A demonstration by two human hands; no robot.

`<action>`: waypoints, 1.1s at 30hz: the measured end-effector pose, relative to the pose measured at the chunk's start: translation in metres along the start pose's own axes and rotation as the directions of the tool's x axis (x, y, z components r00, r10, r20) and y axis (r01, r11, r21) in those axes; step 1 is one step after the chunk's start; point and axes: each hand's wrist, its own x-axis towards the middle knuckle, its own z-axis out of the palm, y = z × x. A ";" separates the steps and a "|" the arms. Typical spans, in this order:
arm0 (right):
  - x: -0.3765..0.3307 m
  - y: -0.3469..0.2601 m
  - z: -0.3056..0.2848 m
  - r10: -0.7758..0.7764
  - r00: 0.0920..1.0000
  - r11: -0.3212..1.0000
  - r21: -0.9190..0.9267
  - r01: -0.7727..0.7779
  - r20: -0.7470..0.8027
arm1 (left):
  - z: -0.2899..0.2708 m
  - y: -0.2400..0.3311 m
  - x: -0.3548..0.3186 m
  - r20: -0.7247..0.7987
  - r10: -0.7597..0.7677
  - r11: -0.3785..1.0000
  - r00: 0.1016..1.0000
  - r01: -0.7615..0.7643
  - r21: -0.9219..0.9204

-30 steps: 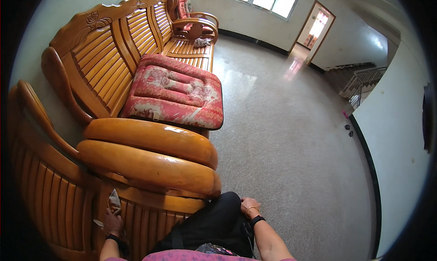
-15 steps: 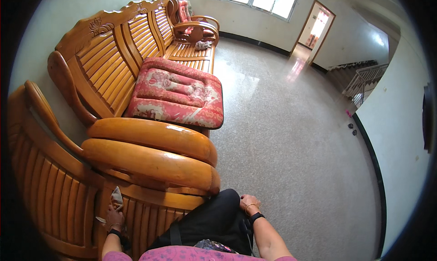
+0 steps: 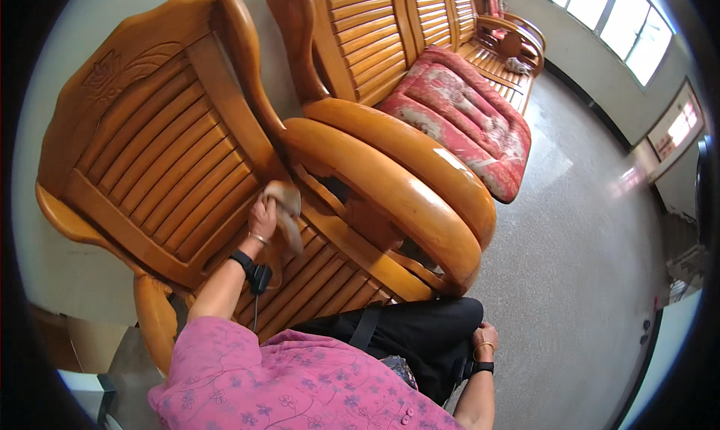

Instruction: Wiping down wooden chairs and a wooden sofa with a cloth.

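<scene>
Two hands show in the lower half of the frame; the left hand point(image 3: 262, 218), left of centre, is closed around a crumpled beige cloth point(image 3: 288, 208) and presses it against the slatted seat of a wooden armchair point(image 3: 150, 152), close beside the chair's rounded armrest point(image 3: 390, 197); the right hand point(image 3: 486, 337), at lower right, rests with curled fingers on the person's dark-trousered knee, holding nothing visible; a wooden bench point(image 3: 390, 32) with a red floral cushion point(image 3: 465, 118) stands in the upper middle.
</scene>
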 end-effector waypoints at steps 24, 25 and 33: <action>0.009 0.006 0.012 -0.057 0.997 0.998 -0.008 0.057 -0.044 | -0.002 0.192 0.167 0.099 0.627 0.771 0.773 -0.597 -0.220; 0.008 0.005 0.012 -0.062 0.997 0.998 0.003 0.062 -0.047 | 0.002 0.169 0.177 0.100 0.560 0.828 0.822 -0.552 -0.096; 0.007 0.004 0.005 -0.093 0.993 0.995 -0.034 0.091 -0.066 | 0.016 0.105 0.209 0.105 0.212 0.972 0.972 -0.221 0.083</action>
